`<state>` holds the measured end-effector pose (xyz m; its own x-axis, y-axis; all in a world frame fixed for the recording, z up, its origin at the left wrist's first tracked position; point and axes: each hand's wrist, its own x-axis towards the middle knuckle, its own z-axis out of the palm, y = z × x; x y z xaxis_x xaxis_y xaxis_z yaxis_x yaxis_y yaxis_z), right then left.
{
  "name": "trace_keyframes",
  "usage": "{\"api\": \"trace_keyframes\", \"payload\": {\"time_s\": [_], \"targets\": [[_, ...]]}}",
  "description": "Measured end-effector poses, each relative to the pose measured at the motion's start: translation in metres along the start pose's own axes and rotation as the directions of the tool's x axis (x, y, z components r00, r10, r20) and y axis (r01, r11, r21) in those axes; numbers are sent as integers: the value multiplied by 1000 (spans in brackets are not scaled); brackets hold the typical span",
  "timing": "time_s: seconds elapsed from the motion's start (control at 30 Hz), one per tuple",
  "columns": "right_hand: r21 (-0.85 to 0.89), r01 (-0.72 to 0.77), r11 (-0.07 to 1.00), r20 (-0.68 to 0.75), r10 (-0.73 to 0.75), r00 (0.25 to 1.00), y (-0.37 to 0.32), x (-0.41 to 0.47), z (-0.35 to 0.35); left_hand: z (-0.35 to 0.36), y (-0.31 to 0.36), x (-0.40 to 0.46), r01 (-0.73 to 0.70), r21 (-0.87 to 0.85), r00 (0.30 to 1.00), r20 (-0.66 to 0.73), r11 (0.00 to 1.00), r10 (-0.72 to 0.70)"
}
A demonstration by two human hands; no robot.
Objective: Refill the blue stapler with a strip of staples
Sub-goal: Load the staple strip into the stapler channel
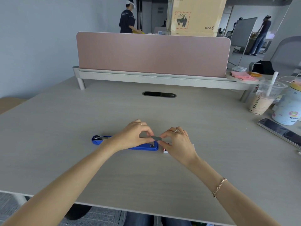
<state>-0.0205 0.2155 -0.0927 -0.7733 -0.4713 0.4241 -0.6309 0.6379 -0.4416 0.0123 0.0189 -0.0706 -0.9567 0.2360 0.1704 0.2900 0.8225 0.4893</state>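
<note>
Two bare forearms reach in from 6 o'clock over the tabletop (114,176), and both hands meet just past its centre. Between them they hold a short grey strip of staples (156,138): the left hand (133,136) pinches its left end with thumb and fingertips, and the right hand (176,141) pinches its right end the same way. The strip hangs level, right above the open blue stapler (143,146), which lies flat and spread out lengthwise from 9 to 3 o'clock, its metal channel showing at the far-left end. A small white box (166,150), probably the staple box, sits partly hidden under the right hand.

To seat the strip well, I would keep it parallel to the channel, legs down, and lower it straight so it does not snap or tilt. Whether the strip's legs point down cannot be made out.

Further off at 2 o'clock lie a phone (280,132) and a drink cup (262,101); at 12 o'clock stands a pink divider (153,54).
</note>
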Motion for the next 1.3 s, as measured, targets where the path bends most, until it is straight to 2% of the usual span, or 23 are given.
{"api": "trace_keyframes", "payload": {"time_s": [0.2,0.57,0.93,1.17,1.3], "targets": [[42,-2,999,21,1,1000,-7,11,7,-10,-5,-7,-7,66,998,-55,998,11],[34,5,999,116,-9,993,-9,19,9,-10,-11,-9,3,91,1000,6,996,-4],[53,-27,998,242,13,970,-14,27,5,-9,-14,-5,74,22,997,32,997,-74],[52,-57,997,269,41,962,-15,27,4,-7,-13,-2,104,111,994,22,988,-107],[66,-71,995,292,49,955,-15,27,1,-9,-15,-2,102,91,994,30,991,-105]]}}
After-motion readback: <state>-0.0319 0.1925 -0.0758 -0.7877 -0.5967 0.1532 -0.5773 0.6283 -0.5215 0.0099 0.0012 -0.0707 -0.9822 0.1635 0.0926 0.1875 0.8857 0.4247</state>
